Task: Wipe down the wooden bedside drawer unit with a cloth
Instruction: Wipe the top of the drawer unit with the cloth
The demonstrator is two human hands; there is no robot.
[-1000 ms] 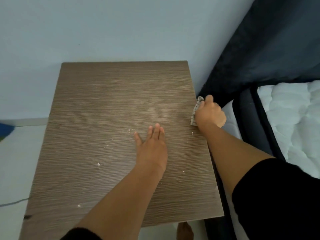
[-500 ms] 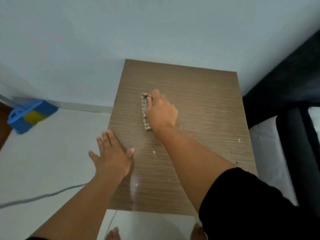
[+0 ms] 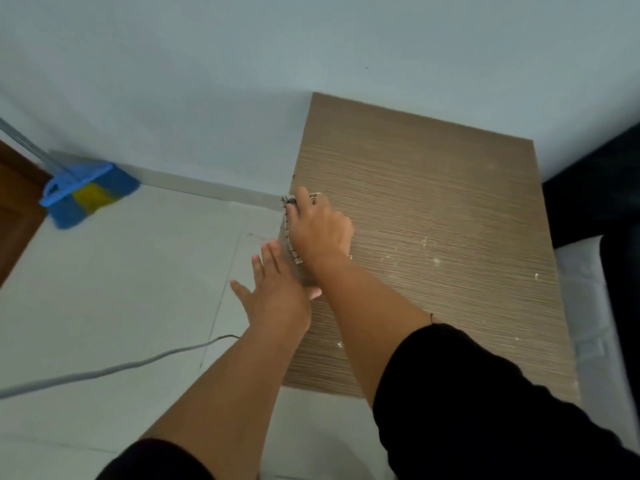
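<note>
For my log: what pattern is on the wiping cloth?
Light cloth with a dark grid check, seen in the head view under the right hand.

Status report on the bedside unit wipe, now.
Right hand presses checked cloth at the wooden top's left edge. Left hand flat, open, beside that edge. White specks remain on right half. Nothing in the way.
</note>
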